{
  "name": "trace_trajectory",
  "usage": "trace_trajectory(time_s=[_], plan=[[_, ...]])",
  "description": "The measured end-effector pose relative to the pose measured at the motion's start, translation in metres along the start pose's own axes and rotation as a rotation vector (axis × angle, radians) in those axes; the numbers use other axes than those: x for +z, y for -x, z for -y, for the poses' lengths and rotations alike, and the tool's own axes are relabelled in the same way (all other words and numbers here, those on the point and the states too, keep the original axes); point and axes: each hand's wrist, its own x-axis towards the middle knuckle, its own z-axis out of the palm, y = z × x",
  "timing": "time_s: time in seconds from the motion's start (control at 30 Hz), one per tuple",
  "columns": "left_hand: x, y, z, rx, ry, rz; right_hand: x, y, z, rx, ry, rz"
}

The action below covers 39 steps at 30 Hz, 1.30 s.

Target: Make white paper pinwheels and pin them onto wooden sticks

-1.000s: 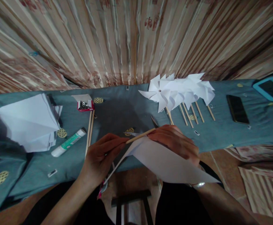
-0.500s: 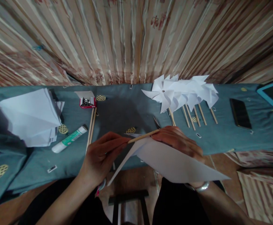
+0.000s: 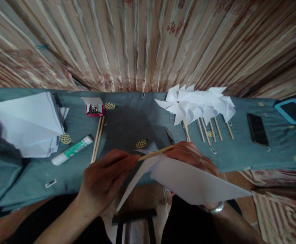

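Between my hands, above the table's front edge, is a wooden stick (image 3: 154,153) with a folded white paper pinwheel (image 3: 188,178) against it. My left hand (image 3: 112,173) pinches the stick's left end between thumb and fingers. My right hand (image 3: 191,156) is closed around the paper pinwheel and the stick's other end; its lower fingers are hidden behind the paper. The pinwheel's blades hang down toward me, one to the left and a wide one to the right. Where the stick meets the pinwheel's centre is partly hidden by my right fingers.
Finished paper pinwheels (image 3: 198,105) on sticks lie at the back right, beside a phone (image 3: 257,129) and a blue-framed device (image 3: 294,111). Scissors (image 3: 169,136) lie nearby. Leftward are an open pin box (image 3: 95,109), two sticks (image 3: 97,139), a glue stick (image 3: 72,150) and stacked paper (image 3: 27,122).
My hands keep their grip on the stick and the pinwheel, which sit slightly lower in the picture. The view has shifted a little; the things on the table look unmoved.
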Motion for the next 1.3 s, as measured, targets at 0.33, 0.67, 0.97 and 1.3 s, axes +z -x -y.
trace_trajectory(time_s=[0.33,0.67,0.97,1.3], plan=[[-0.004,0.008,0.002,-0.042,-0.024,0.048,0.011,0.004,0.004,0.045,-0.068,-0.097],[-0.004,0.011,0.004,-0.023,-0.031,0.035,0.008,0.006,0.008,0.157,-0.026,-0.071],[-0.002,0.013,0.003,0.013,-0.129,0.043,0.014,0.007,0.005,0.143,0.080,0.019],[-0.007,0.026,0.006,0.017,-0.232,0.135,0.023,0.014,0.005,0.255,0.045,0.152]])
